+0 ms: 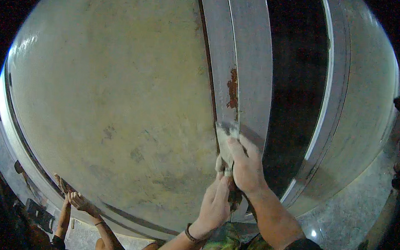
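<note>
A putty knife [226, 146], its wide blade coated in pale grey filler, is pressed against a grey door frame [254, 60]. My left hand [214, 199] is closed around its lower end, by the handle. My right hand [248, 165] grips it from the right, with fingers laid along the blade; both hands look dusty with the same pale stuff. Above the blade, a reddish-brown patch [232, 88] shows on the frame beside a thin groove. Most of the handle is hidden by my fingers.
A large yellowish-grey panel [113, 76] with dark smudges spans the left. Right of the frame runs a dark gap [297, 84], then a pale strip [322, 108]. Another person's hands [80, 202] work at the panel's lower left edge. Grey floor [325, 220] shows at lower right.
</note>
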`<action>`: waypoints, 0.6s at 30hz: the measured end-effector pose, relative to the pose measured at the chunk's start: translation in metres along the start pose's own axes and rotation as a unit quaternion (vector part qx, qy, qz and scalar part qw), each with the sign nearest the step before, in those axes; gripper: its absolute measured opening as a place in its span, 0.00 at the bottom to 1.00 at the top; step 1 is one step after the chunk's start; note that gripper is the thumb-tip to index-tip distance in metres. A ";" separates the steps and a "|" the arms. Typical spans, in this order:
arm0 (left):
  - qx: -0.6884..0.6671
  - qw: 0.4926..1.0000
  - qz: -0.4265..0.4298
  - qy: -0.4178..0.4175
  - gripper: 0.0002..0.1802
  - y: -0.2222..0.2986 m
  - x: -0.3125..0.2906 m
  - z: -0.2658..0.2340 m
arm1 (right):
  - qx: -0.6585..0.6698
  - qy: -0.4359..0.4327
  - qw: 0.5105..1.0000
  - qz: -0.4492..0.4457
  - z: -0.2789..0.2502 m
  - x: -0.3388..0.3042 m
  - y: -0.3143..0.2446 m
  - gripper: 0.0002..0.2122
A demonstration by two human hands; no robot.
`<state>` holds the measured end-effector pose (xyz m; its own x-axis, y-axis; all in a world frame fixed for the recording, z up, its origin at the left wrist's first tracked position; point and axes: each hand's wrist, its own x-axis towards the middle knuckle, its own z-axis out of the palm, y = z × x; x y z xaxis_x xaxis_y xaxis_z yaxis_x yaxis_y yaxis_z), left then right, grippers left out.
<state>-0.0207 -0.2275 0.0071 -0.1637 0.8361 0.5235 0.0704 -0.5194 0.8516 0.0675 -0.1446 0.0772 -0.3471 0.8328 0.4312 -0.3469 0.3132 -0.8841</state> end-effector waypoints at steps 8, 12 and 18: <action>0.037 0.999 0.011 -0.011 0.20 -0.068 -0.067 -0.005 | -0.094 -0.028 0.995 -0.002 -0.040 -0.103 0.089 0.10; 0.085 0.980 -0.102 -0.145 0.21 -0.069 -0.076 0.000 | -0.112 -0.005 0.988 0.107 -0.078 -0.152 0.119 0.10; 0.278 0.899 -0.086 -0.328 0.25 -0.085 -0.085 0.011 | 0.107 0.229 0.922 0.292 -0.114 -0.201 0.157 0.10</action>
<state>-0.0024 -0.2527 -0.1092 0.3845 0.9138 0.1309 0.6095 -0.3578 0.7075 0.1826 -0.2109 -0.1692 -0.1417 0.9515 -0.2730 -0.3981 -0.3073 -0.8644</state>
